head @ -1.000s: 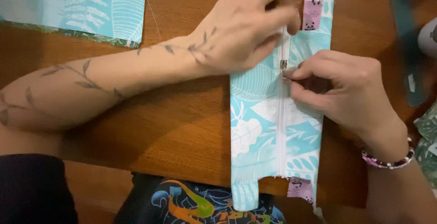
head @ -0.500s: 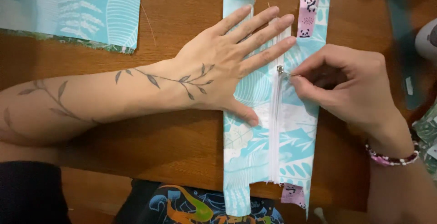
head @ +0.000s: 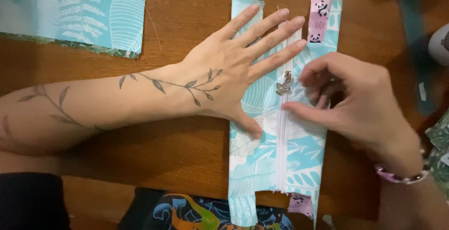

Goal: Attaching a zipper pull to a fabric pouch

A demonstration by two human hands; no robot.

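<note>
Turquoise leaf-print pouch panel (head: 262, 164) now lies pinned under the flat, spread left hand (head: 234, 78); the right hand (head: 348, 101), fingers curled and holding nothing, has let go of the zipper pull (head: 283, 84) just beside its fingertips.

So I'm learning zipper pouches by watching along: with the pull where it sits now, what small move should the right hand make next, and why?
Probably pinch the pull and slide it along the zipper. The right hand hovers just beside the pull with fingers curled, not gripping it, while the left hand lies flat on the pouch, holding it down on the table.
</note>
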